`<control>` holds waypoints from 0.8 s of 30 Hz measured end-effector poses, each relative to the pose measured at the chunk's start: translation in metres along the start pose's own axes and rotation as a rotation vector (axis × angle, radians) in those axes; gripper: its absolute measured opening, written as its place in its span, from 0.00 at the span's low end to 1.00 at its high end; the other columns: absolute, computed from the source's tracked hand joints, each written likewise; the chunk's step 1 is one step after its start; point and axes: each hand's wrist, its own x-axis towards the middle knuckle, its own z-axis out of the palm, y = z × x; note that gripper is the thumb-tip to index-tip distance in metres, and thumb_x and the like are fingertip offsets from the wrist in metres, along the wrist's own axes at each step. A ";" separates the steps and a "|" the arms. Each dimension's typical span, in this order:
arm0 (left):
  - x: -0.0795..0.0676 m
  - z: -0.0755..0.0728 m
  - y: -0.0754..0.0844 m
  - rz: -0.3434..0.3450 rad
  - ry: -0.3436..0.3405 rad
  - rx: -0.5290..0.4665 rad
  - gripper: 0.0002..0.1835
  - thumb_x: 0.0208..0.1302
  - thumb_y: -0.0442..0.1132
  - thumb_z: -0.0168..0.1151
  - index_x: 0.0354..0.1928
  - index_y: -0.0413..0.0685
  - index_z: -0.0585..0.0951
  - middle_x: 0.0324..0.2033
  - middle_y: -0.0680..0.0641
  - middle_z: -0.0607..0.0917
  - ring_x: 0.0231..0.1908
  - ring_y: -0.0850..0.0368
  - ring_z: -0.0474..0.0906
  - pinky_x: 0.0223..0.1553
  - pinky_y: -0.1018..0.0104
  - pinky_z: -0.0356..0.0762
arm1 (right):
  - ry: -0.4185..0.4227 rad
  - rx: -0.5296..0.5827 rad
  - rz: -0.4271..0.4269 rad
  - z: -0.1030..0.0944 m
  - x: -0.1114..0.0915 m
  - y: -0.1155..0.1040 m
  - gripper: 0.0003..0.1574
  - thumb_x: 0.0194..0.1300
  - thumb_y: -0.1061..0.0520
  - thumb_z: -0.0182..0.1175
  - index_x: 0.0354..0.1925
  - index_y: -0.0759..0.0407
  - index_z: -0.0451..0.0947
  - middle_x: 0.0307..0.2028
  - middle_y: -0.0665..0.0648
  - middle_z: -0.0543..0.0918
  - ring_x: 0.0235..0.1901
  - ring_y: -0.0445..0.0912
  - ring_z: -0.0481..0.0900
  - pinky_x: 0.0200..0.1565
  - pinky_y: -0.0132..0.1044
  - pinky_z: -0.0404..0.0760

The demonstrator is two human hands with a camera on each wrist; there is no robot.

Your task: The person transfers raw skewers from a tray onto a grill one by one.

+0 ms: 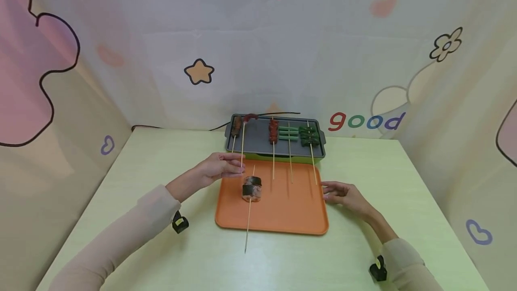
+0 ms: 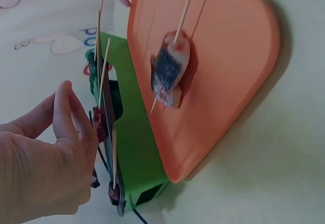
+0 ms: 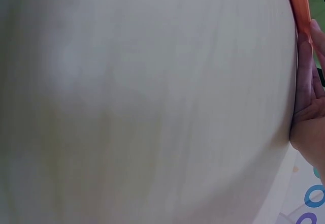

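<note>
My left hand [image 1: 221,166] pinches the thin stick of a skewer [image 1: 242,140] tipped with a dark red curled piece, held up at the left part of the grill pan [image 1: 258,140]. Its fingers hide the lower stick. At the right side of the orange tray [image 1: 282,214], my right hand [image 1: 343,196] holds the rim between thumb and fingers. A fish skewer [image 1: 252,188], pale chunks with dark skin, lies on the tray's left half, its stick reaching past the front edge. In the left wrist view, that fish skewer [image 2: 170,69] sits beyond the fingers.
Along the pan lie a brown meat skewer [image 1: 236,127], a red meat skewer [image 1: 273,130], a green bean skewer [image 1: 288,134] and a leafy green skewer [image 1: 308,136]. Several sticks overhang the tray. The grill's green base [image 2: 137,158] stands against the tray, with a black cord [image 1: 151,126] behind.
</note>
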 end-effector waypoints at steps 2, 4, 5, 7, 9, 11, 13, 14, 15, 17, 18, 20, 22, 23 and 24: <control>0.005 -0.003 0.004 0.006 -0.006 0.016 0.30 0.70 0.21 0.55 0.73 0.31 0.66 0.36 0.51 0.87 0.42 0.59 0.88 0.62 0.54 0.77 | 0.000 -0.002 0.001 0.000 0.000 0.001 0.33 0.71 0.61 0.64 0.69 0.70 0.70 0.55 0.76 0.81 0.41 0.33 0.84 0.41 0.28 0.82; 0.009 -0.005 0.007 0.010 -0.011 0.027 0.30 0.70 0.21 0.56 0.73 0.31 0.66 0.36 0.50 0.87 0.40 0.60 0.88 0.60 0.56 0.79 | 0.002 -0.002 0.002 0.000 0.000 0.001 0.33 0.71 0.61 0.64 0.69 0.70 0.70 0.55 0.75 0.81 0.41 0.33 0.84 0.41 0.28 0.82; 0.010 -0.005 0.008 0.008 -0.010 0.033 0.30 0.69 0.21 0.56 0.73 0.31 0.66 0.36 0.50 0.88 0.39 0.61 0.88 0.59 0.56 0.80 | 0.001 -0.001 0.002 0.000 0.000 0.001 0.33 0.71 0.61 0.64 0.69 0.70 0.70 0.55 0.75 0.81 0.42 0.33 0.84 0.41 0.28 0.83; 0.011 -0.005 0.009 -0.002 -0.006 0.045 0.30 0.69 0.20 0.56 0.73 0.31 0.66 0.35 0.51 0.87 0.37 0.61 0.88 0.59 0.56 0.80 | 0.001 -0.001 0.004 0.000 0.000 0.002 0.33 0.71 0.61 0.64 0.69 0.70 0.70 0.55 0.75 0.81 0.42 0.33 0.84 0.41 0.28 0.83; 0.013 -0.005 0.010 -0.015 0.001 0.053 0.30 0.69 0.20 0.56 0.73 0.31 0.66 0.34 0.51 0.87 0.37 0.61 0.88 0.60 0.54 0.78 | 0.002 -0.001 0.006 0.000 0.000 0.002 0.33 0.71 0.61 0.64 0.69 0.70 0.70 0.55 0.75 0.81 0.42 0.33 0.84 0.41 0.28 0.83; 0.014 -0.005 0.010 -0.025 0.010 0.060 0.29 0.70 0.20 0.56 0.72 0.30 0.66 0.34 0.50 0.87 0.37 0.61 0.87 0.63 0.51 0.75 | 0.000 -0.001 0.007 0.000 0.000 0.003 0.33 0.71 0.61 0.64 0.69 0.69 0.70 0.56 0.75 0.81 0.42 0.33 0.85 0.41 0.28 0.83; 0.014 -0.005 0.009 -0.032 0.019 0.070 0.29 0.70 0.20 0.56 0.72 0.29 0.66 0.33 0.50 0.86 0.36 0.61 0.87 0.65 0.48 0.72 | -0.001 0.000 0.007 -0.001 0.000 0.003 0.33 0.71 0.61 0.64 0.69 0.69 0.70 0.56 0.75 0.81 0.42 0.33 0.85 0.41 0.28 0.82; 0.015 -0.005 0.009 -0.031 0.022 0.077 0.29 0.70 0.20 0.56 0.72 0.29 0.66 0.33 0.51 0.86 0.36 0.61 0.87 0.65 0.48 0.72 | -0.001 0.001 0.006 -0.001 0.000 0.003 0.33 0.71 0.61 0.64 0.69 0.69 0.70 0.56 0.75 0.81 0.42 0.33 0.85 0.41 0.28 0.83; 0.015 -0.005 0.009 -0.030 0.022 0.085 0.30 0.70 0.20 0.56 0.73 0.29 0.66 0.33 0.51 0.86 0.36 0.61 0.87 0.65 0.48 0.72 | -0.002 0.000 0.006 -0.001 0.000 0.003 0.33 0.71 0.61 0.64 0.69 0.69 0.70 0.56 0.75 0.81 0.42 0.33 0.85 0.41 0.28 0.83; 0.016 -0.004 0.008 -0.017 0.025 0.108 0.30 0.69 0.21 0.56 0.73 0.29 0.66 0.32 0.51 0.86 0.36 0.61 0.87 0.65 0.48 0.73 | -0.001 0.005 0.005 -0.001 -0.001 0.004 0.33 0.70 0.61 0.64 0.69 0.69 0.70 0.56 0.76 0.81 0.42 0.33 0.85 0.41 0.28 0.83; 0.016 -0.004 0.007 -0.008 0.027 0.119 0.30 0.69 0.21 0.56 0.72 0.29 0.66 0.32 0.51 0.86 0.36 0.62 0.87 0.64 0.48 0.74 | -0.002 0.008 0.003 -0.001 -0.001 0.004 0.33 0.70 0.61 0.64 0.69 0.70 0.70 0.56 0.76 0.81 0.42 0.33 0.85 0.41 0.28 0.83; 0.017 -0.003 0.006 0.015 0.035 0.141 0.30 0.69 0.21 0.57 0.72 0.28 0.66 0.33 0.51 0.86 0.35 0.62 0.87 0.62 0.49 0.76 | -0.003 0.004 0.003 -0.001 -0.001 0.004 0.33 0.71 0.61 0.64 0.69 0.69 0.70 0.55 0.74 0.81 0.42 0.34 0.85 0.41 0.28 0.83; 0.017 -0.002 0.005 0.043 0.047 0.169 0.30 0.68 0.21 0.58 0.71 0.27 0.66 0.33 0.50 0.86 0.35 0.62 0.88 0.60 0.49 0.78 | -0.004 0.005 0.002 -0.001 0.000 0.004 0.33 0.71 0.60 0.64 0.69 0.70 0.70 0.54 0.71 0.83 0.42 0.34 0.85 0.41 0.28 0.83; 0.017 -0.002 0.005 0.052 0.056 0.178 0.30 0.68 0.21 0.59 0.71 0.27 0.67 0.34 0.50 0.85 0.34 0.62 0.88 0.60 0.48 0.78 | -0.004 0.001 0.002 -0.001 0.000 0.005 0.33 0.71 0.60 0.64 0.69 0.70 0.70 0.53 0.68 0.84 0.42 0.34 0.85 0.41 0.28 0.83; 0.017 0.000 0.005 0.059 0.067 0.186 0.30 0.67 0.20 0.59 0.71 0.27 0.67 0.34 0.49 0.85 0.34 0.62 0.88 0.60 0.47 0.78 | -0.003 -0.002 0.004 -0.001 0.000 0.005 0.33 0.71 0.60 0.64 0.69 0.69 0.70 0.52 0.65 0.85 0.42 0.34 0.85 0.41 0.28 0.84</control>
